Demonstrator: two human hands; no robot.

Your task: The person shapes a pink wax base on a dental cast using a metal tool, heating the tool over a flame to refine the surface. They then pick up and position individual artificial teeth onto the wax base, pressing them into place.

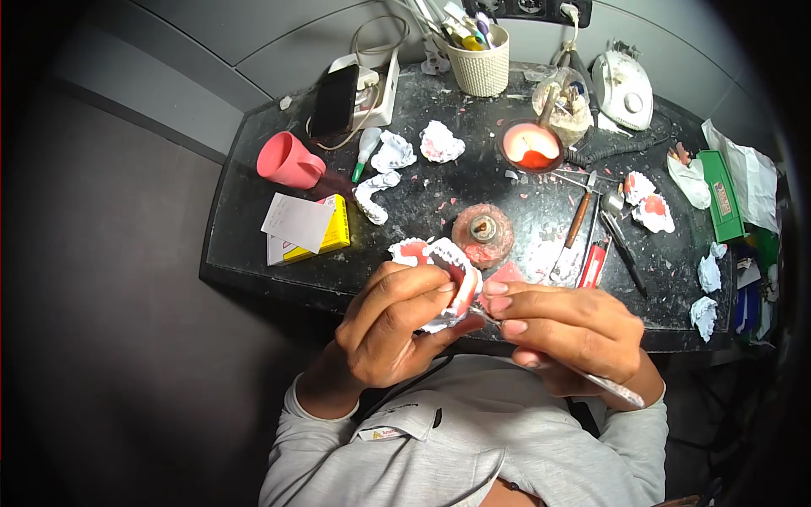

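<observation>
My left hand [397, 321] is wrapped round a dental model [457, 269] of white plaster with pink wax and a row of teeth, held above the bench's front edge. Close on its right, my right hand [574, 331] pinches a thin metal tool [612, 389], whose tip reaches the model's lower right side. A piece of pink wax sheet [507, 275] shows just above my right fingertips; whether I hold it too is unclear. Behind the model stands a round, pink-stained burner [482, 235]. Another pink and white cast part [410, 249] shows at the model's left.
On the dark bench [245, 221] are a pink mug [290, 160], a yellow box [336, 224], a phone [334, 102], plaster pieces [441, 142] and a dish of red wax [532, 147]. To the right lie a wooden-handled knife [579, 221], a red cutter [595, 264] and a green box [721, 197].
</observation>
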